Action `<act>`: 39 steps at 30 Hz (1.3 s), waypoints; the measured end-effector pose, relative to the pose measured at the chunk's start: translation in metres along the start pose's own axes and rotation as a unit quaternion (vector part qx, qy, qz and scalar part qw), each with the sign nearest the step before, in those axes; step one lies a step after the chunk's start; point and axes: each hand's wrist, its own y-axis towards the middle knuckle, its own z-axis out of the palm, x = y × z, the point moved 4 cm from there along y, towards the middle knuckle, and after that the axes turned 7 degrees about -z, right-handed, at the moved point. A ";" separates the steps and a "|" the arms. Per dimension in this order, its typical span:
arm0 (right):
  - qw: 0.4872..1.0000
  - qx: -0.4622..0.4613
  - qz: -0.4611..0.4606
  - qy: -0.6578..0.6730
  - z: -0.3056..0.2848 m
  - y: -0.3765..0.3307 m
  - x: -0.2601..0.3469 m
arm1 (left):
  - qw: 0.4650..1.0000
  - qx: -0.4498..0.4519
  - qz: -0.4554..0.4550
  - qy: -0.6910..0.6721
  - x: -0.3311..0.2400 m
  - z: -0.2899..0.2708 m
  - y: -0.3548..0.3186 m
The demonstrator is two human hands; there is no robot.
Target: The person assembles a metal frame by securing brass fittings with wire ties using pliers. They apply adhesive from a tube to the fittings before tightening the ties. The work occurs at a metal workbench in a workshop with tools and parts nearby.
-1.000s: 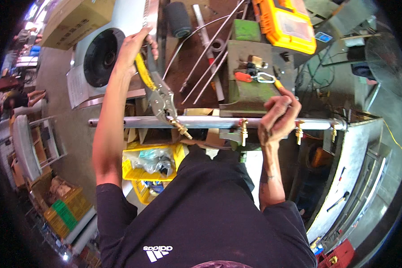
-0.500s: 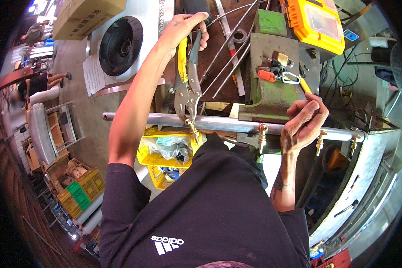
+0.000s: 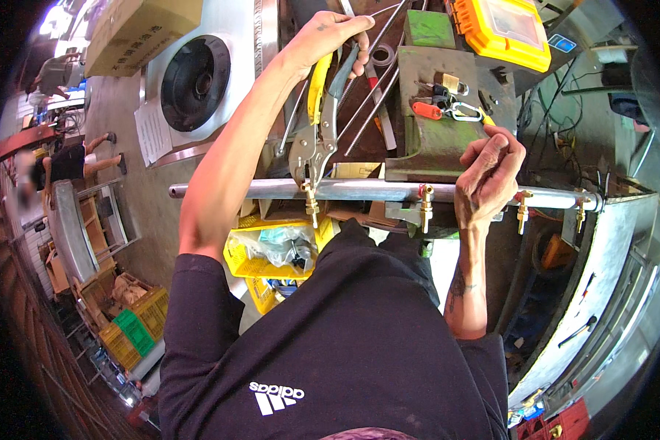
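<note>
Locking pliers (image 3: 315, 147) with yellow and dark handles are gripped at their far end by my left hand (image 3: 331, 38). Their jaws are at the top of a brass valve fitting (image 3: 312, 208) on a long metal pipe (image 3: 374, 191); the exact bite is too small to make out. My right hand (image 3: 490, 176) is closed above the pipe, its fingertips by a narrow yellow piece (image 3: 486, 118). Whatever those fingers hold is hidden. More brass fittings hang along the pipe, one (image 3: 425, 208) left of my right hand and others (image 3: 522, 213) to its right.
A green-painted vise (image 3: 436, 139) stands behind the pipe, with keys (image 3: 440, 99) on top. An orange case (image 3: 506, 33) lies far right. At left are a metal panel with a black round part (image 3: 196, 78) and a cardboard box (image 3: 143, 33). Yellow baskets (image 3: 235, 257) sit below the pipe.
My left hand has swung the pliers' handles to the right, and the fitting at their jaws has turned from tilted to hanging nearly straight. My right hand keeps about the same place. The whole view has shifted slightly.
</note>
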 end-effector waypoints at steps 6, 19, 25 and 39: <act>1.000 -0.003 -0.001 -0.007 0.001 0.000 0.004 | 1.000 0.008 0.004 0.002 -0.003 0.011 0.002; 0.997 0.024 -0.031 -0.065 -0.001 -0.001 0.000 | 0.993 -0.104 -0.040 -0.034 0.034 -0.001 0.005; 0.995 0.013 -0.036 -0.093 0.003 -0.001 0.005 | 0.860 -0.261 -0.069 0.432 0.008 0.032 -0.016; 0.996 0.026 -0.046 -0.069 0.006 0.003 0.000 | 0.808 -0.304 0.133 0.487 -0.025 0.085 -0.043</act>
